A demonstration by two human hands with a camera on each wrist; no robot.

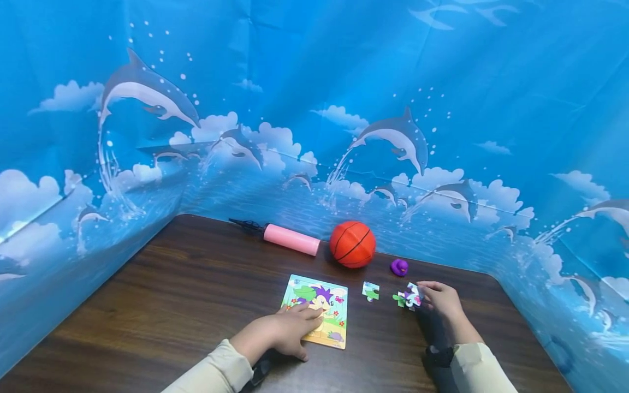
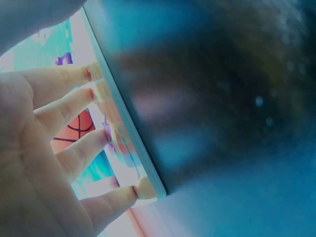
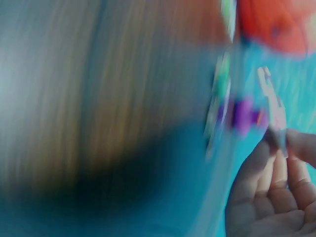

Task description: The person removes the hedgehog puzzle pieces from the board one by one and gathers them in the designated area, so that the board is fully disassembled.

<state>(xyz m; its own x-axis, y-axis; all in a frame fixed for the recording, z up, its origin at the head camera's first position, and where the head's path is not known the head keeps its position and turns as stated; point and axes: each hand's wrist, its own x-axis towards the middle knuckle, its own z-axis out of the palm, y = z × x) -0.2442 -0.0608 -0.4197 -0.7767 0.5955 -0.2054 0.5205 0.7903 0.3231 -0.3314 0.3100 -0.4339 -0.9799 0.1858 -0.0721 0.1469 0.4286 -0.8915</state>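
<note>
Head view: left hand [image 1: 287, 330] rests flat on unlabelled puzzle board [image 1: 326, 305]; right hand [image 1: 440, 299] pinches puzzle piece [image 1: 411, 296].

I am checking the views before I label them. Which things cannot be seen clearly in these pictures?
- Right wrist view: motion blur smears everything; whether the right hand pinches a puzzle piece cannot be told.
- Head view: the left hand covers part of the puzzle board.
- Head view: the loose pieces are too small to count.

Around the puzzle board [image 1: 316, 311]: roughly three loose puzzle pieces [image 1: 371, 291], one basketball [image 1: 352, 244], one pink pump [image 1: 291, 239], one purple duck [image 1: 399, 267].
</note>
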